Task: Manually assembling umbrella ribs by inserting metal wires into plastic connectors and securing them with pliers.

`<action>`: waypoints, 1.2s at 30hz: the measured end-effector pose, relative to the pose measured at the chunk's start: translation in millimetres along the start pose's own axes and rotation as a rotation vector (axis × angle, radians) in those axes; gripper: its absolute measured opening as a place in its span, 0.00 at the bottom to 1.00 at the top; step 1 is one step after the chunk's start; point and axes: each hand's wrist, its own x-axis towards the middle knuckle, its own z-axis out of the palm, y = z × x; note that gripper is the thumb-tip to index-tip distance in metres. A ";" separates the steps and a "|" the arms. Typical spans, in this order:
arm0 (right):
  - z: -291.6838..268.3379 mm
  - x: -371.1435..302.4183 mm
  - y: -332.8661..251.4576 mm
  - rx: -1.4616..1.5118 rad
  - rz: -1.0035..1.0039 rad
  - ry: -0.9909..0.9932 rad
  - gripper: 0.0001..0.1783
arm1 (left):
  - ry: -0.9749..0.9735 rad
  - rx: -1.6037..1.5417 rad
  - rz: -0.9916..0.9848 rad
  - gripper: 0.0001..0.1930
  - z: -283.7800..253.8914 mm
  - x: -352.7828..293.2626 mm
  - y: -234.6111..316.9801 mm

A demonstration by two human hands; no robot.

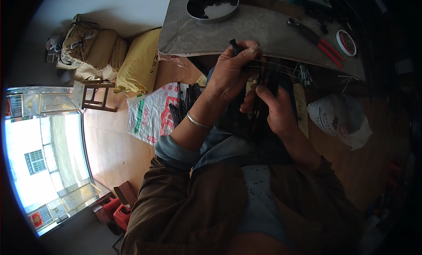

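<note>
My two bare hands meet at the upper centre of the frame, over my lap and close to the table edge. My left hand (235,70) is closed in a grip on a short black piece (236,47), whose blunt end pokes up above the fist. My right hand (277,105), slightly lower and further right, has thumb and fingers pinched on slim dark strips (256,106); shadow and blur hide how many. Fine pale wires (274,64) run rightward from beside my left fingers; I cannot tell where they are fastened.

To do this well, I judge that the left grip should be firm and steady while the right hand makes small, even movements, with the wires uncrossed and their tips away from my skin. More light would help.

The grey table (259,33) fills the top of the frame, its surface worn. On it sit a bowl (188,12) of black bits, a red-handled tool (323,45) and a round tin (339,39). More black rods (177,110) lie on a printed white sack (147,116) at centre left. Beyond stand a yellow sack (138,64) and a wooden stool (99,84); a bright glazed opening (66,145) lights the left side.
</note>
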 end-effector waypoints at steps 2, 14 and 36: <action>0.7 -0.2 -0.2 -0.024 -0.004 0.015 0.12 | -0.003 0.002 -0.006 0.06 -0.2 0.7 0.4; -1.2 1.1 -0.5 -0.062 -0.002 0.012 0.11 | 0.020 0.020 -0.004 0.07 2.0 0.2 4.1; -0.4 1.0 -0.3 -0.103 -0.026 -0.011 0.14 | 0.022 0.106 0.039 0.06 7.6 -6.0 7.9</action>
